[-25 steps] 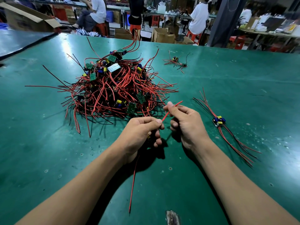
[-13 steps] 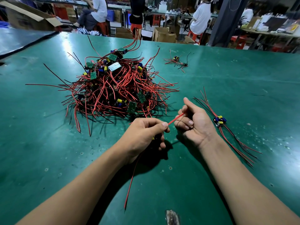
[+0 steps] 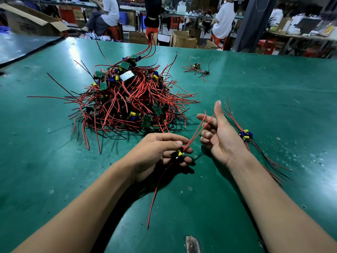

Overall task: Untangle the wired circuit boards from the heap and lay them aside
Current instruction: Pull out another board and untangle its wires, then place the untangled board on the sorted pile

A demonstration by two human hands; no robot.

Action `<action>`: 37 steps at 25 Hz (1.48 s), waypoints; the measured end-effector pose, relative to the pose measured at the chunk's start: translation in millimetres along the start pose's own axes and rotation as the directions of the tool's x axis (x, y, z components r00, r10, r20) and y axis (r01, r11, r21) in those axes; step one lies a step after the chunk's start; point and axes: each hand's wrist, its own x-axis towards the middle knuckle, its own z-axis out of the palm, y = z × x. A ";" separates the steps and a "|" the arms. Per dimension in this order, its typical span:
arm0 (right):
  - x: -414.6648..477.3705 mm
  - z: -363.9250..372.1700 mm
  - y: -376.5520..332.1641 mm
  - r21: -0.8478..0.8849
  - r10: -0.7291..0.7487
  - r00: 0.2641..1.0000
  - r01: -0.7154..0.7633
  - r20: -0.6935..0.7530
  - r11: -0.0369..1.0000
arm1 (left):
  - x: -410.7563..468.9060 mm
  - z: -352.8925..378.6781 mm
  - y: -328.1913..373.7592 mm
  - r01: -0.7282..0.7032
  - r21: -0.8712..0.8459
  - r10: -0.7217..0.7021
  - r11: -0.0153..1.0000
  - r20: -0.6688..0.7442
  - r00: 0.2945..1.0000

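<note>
A heap of circuit boards [image 3: 127, 99] tangled in red and black wires lies left of centre on the green table [image 3: 273, 99]. My left hand [image 3: 156, 152] grips one small board with a yellow capacitor [image 3: 179, 153] just in front of the heap. Two of its red wires [image 3: 196, 133] rise toward my right hand [image 3: 220, 137], and another trails toward me. My right hand is palm-up with thumb and index finger straight, and the wire ends lie loose across its fingers. Behind that hand, separated boards [image 3: 246, 134] lie with their wires straightened.
A small cluster of wired boards [image 3: 197, 68] lies far back on the table. Beyond the far edge are cardboard boxes [image 3: 182, 40] and seated people [image 3: 225, 17]. A dark mat [image 3: 23, 47] adjoins the table at far left. A worn patch [image 3: 191, 243] marks the near edge.
My right hand slid along the red wires away from my left hand, turned palm-up and let go of its pinch. My left hand kept its grip on the board.
</note>
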 end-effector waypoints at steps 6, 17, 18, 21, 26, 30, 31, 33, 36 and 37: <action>-3.6 0.2 3.0 -0.093 -0.033 0.998 0.027 -0.059 0.995 | 3.5 -1.4 1.3 -0.032 -0.108 0.024 0.994 -0.082 0.996; -30.6 17.4 27.6 -0.762 -0.335 0.922 0.358 0.195 0.540 | 5.1 0.8 4.8 0.025 -0.129 -0.030 0.991 -0.041 0.999; -34.0 20.7 30.2 -0.786 -0.336 0.907 0.395 0.254 0.475 | 4.7 0.7 4.6 0.029 -0.143 -0.032 0.989 -0.022 0.999; -34.8 22.3 28.6 -0.774 -0.349 0.894 0.425 0.279 0.470 | 4.2 0.5 3.2 0.015 -0.133 -0.012 0.991 0.020 1.000; -19.3 5.0 13.7 -0.859 -0.403 0.898 0.340 0.175 0.383 | 8.7 2.8 1.4 0.015 -0.061 -0.017 0.998 -0.031 0.999; -6.9 -18.3 -2.2 -0.952 -0.458 0.884 0.214 0.094 0.219 | 5.3 8.9 -3.1 -0.065 0.034 0.069 0.997 -0.131 0.989; -5.6 -23.3 -4.9 -0.972 -0.476 0.875 0.181 0.089 0.152 | 3.3 9.5 -4.6 -0.108 0.093 0.122 0.990 -0.163 0.979; -5.6 -27.3 -7.3 -0.987 -0.539 0.835 0.155 0.113 0.032 | 0.2 5.8 -6.1 -0.201 0.401 0.320 0.894 -0.255 0.913; -10.7 -16.5 -5.4 -0.928 -0.527 0.795 0.372 0.300 0.032 | -1.0 2.0 -4.9 -0.208 0.713 0.587 0.669 -0.336 0.737; -12.8 -11.5 -1.7 -0.898 -0.463 0.804 0.439 0.373 0.039 | -0.9 0.9 -3.9 -0.201 0.716 0.611 0.668 -0.375 0.697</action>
